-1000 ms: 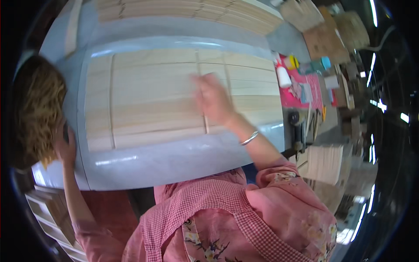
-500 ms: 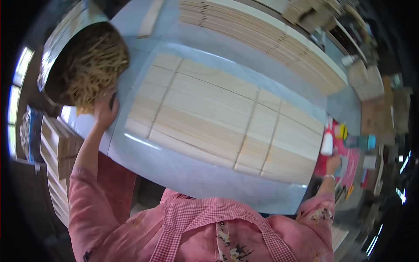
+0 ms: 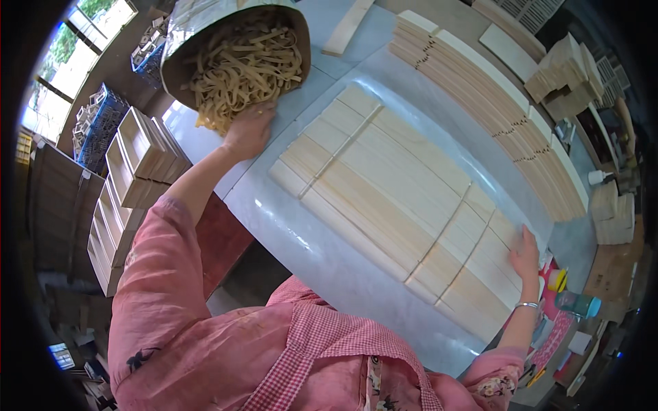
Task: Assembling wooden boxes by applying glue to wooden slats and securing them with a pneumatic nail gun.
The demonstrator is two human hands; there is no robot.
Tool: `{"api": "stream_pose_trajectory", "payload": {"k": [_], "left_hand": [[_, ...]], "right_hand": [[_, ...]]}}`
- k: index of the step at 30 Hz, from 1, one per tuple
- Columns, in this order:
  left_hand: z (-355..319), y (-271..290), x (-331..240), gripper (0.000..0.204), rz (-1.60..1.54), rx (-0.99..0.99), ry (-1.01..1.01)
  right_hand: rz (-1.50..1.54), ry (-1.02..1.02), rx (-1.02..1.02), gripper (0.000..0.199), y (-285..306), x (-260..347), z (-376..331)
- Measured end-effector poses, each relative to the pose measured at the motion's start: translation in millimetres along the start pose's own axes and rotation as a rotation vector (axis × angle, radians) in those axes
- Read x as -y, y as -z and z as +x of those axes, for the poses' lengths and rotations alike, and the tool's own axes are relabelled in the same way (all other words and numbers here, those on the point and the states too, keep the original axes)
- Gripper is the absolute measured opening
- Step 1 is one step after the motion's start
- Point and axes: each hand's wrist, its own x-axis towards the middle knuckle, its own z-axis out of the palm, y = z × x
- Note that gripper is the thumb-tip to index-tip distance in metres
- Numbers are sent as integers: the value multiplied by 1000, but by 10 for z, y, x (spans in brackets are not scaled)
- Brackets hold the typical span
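A flat panel of pale wooden boards [image 3: 384, 178] lies at a slant on the grey table [image 3: 288, 226], crossed by several narrow dark-edged lines. At its upper left, a carton [image 3: 179, 81] tips its open mouth toward me, full of tan rubber bands [image 3: 240, 68]. My left hand [image 3: 250, 130] is at the lower edge of the pile, its bent fingers closed on the bands, tips partly hidden. My right hand [image 3: 526, 257] is beside the panel's right end, fingers stretched out and apart from the thumb, seeming to touch the edge.
A long row of stacked boards [image 3: 480, 96] runs along the table's far right. Wooden trays [image 3: 137, 164] and blue crates [image 3: 103, 127] stand at left. A teal-capped bottle [image 3: 576, 303] and a yellow-lidded container [image 3: 557, 279] stand near my right forearm.
The view has turned, shifting the carton and panel toward the right. My right hand has left the pink area by the bottles and come to the panel's right end. My left hand stays at the bands.
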Motion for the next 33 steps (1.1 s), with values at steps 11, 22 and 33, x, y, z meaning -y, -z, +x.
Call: {"api": "stream_pose_trajectory", "payload": {"k": [11,22,33], "left_hand": [[798,1112,-961,26,337,386,172],[1544,-34,-1144,14,81,-159,-365],[530,856,-2369,22,62,585,-286]], "right_hand": [[-146,-106,165,32,303,220,100],[-218,-143,-94,17,914,910,-570],[-85,-428,-53,35,641,1692,-1491]]}}
